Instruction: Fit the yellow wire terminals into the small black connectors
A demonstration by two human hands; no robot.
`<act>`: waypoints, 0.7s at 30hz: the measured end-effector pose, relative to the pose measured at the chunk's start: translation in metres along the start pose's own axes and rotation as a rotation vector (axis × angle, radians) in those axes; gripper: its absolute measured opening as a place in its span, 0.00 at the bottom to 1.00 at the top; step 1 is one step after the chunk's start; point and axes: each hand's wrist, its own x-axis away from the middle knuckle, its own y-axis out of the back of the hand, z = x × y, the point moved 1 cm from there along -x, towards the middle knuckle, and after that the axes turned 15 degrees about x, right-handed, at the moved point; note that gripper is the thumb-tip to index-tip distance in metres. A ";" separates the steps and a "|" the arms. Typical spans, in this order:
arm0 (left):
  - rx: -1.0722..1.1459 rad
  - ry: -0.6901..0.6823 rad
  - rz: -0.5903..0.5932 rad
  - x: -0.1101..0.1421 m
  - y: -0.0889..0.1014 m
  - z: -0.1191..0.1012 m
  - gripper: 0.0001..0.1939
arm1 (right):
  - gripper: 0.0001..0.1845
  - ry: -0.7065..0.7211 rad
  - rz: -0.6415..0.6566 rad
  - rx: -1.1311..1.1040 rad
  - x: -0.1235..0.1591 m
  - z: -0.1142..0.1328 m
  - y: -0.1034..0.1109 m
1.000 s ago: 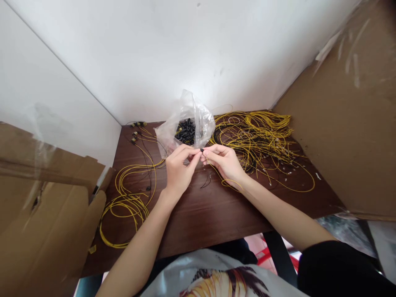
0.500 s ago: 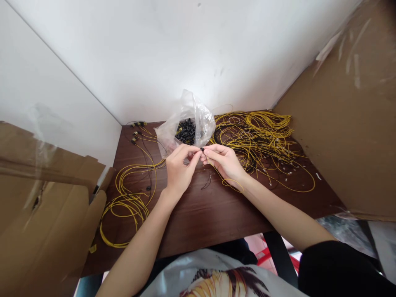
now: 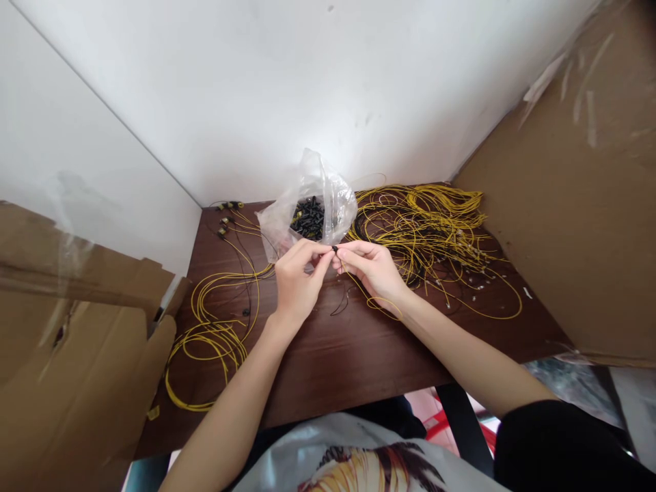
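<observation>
Honestly not much has changed in the last half second, you've got the same little black piece (image 3: pixel 335 249) up between both hands, and the thin dark strand (image 3: pixel 338 313) below has only drifted a touch, so it looks like fine fingertip work at one spot. Your left grip (image 3: pixel 300 279) is pinching the piece, thumb against fingertips, and your right grip (image 3: pixel 376 270) is pinched at its other side, with a springy yellow wire (image 3: pixel 382 298) looping below. Just beyond sits a crinkly clear plastic bag (image 3: pixel 342 208) of stubby black parts (image 3: pixel 310 217). Glossy yellow coils (image 3: pixel 179 398) lie left, a messy wire tangle (image 3: pixel 435 212) far right, all on the smooth dark-brown worktop (image 3: pixel 333 355).
</observation>
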 end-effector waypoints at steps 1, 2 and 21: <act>0.001 0.003 0.001 0.000 0.000 0.000 0.03 | 0.08 -0.007 0.002 -0.003 0.000 0.000 0.000; 0.002 0.005 0.002 0.000 0.000 0.000 0.03 | 0.08 -0.010 0.005 -0.006 0.000 0.000 0.000; 0.312 0.217 0.018 0.000 -0.002 0.007 0.07 | 0.12 -0.295 0.211 -0.175 -0.001 0.004 0.004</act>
